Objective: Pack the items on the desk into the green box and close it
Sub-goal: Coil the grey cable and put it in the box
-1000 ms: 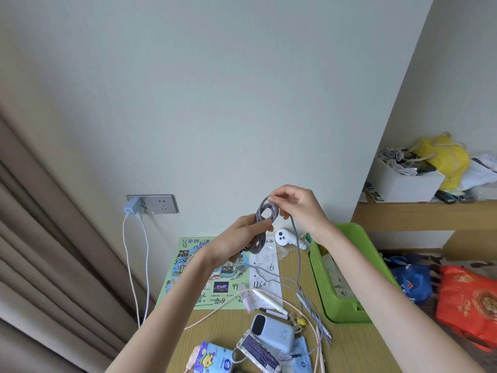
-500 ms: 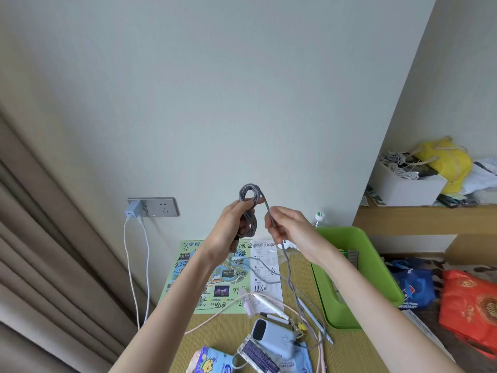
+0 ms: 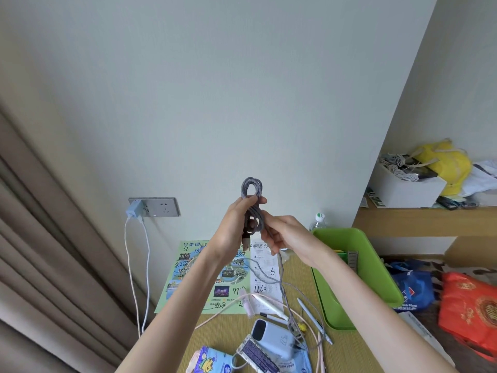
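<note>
My left hand (image 3: 238, 224) holds a coiled grey braided cable (image 3: 252, 195) up in front of the wall, above the desk. Just right of it, my right hand (image 3: 286, 235) pinches the loose strand of the same cable, which hangs down to the desk (image 3: 349, 354). The green box (image 3: 376, 270) stands open at the desk's right side, with a few items inside. On the desk lie a pale blue power bank (image 3: 271, 336), a transparent purple device (image 3: 256, 358), a pink cable (image 3: 215, 316), pens (image 3: 312, 316) and blue tissue packs (image 3: 212, 362).
A green leaflet (image 3: 199, 275) and a paper receipt (image 3: 265, 270) lie at the desk's back. A blue charger (image 3: 133, 208) sits in the wall socket, wires hanging down. Curtains hang at left. A shelf at right bears a white box (image 3: 406, 189) and a yellow bag (image 3: 446, 162). Bags lie below.
Both hands stay raised with the cable. The right hand has dropped from beside the coil's top to below it, drawing the loose strand down. The view has shifted slightly.
</note>
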The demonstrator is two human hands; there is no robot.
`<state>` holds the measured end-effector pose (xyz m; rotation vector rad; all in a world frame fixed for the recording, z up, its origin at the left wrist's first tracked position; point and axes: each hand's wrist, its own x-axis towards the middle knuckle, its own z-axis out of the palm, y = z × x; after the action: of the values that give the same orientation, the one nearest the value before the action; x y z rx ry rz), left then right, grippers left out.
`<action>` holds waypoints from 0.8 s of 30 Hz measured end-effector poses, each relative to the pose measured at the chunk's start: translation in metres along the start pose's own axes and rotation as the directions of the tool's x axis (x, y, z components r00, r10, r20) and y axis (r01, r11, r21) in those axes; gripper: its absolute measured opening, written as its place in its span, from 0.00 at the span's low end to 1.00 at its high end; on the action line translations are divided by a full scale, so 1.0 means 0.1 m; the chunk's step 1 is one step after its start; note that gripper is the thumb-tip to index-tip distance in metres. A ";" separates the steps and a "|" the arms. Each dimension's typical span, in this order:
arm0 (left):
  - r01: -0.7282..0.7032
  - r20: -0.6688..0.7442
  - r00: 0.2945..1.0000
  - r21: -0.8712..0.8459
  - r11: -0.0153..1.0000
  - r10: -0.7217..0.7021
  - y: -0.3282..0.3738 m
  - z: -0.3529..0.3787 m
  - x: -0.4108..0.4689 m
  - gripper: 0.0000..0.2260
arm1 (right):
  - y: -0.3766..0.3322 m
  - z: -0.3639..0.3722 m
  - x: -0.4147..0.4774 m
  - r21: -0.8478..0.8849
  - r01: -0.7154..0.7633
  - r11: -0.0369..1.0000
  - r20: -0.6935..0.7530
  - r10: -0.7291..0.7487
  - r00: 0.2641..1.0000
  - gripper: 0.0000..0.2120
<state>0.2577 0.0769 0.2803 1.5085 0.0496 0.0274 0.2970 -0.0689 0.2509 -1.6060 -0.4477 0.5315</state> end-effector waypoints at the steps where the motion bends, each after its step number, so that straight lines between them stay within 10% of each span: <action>1: 0.009 0.001 1.000 -0.025 1.000 -0.009 0.00 -0.01 0.01 0.13 | 0.00 -0.01 -0.01 -0.008 0.000 1.000 -0.006 0.000 1.000 0.23; 8: 0.005 -0.050 0.999 -0.236 0.972 -0.018 0.00 -0.16 0.07 0.12 | 0.07 -0.11 -0.05 -0.110 -0.006 0.994 -0.029 0.002 1.000 0.18; 24: -0.031 -0.071 0.996 0.375 0.927 0.062 -0.15 -0.33 0.09 0.13 | -0.23 -0.24 0.04 0.101 0.163 0.981 -0.119 -0.150 0.981 0.12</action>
<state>0.2653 0.1094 0.2632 1.8908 0.0881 0.1242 0.3144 -0.0841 0.2755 -1.4717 -0.4495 0.3404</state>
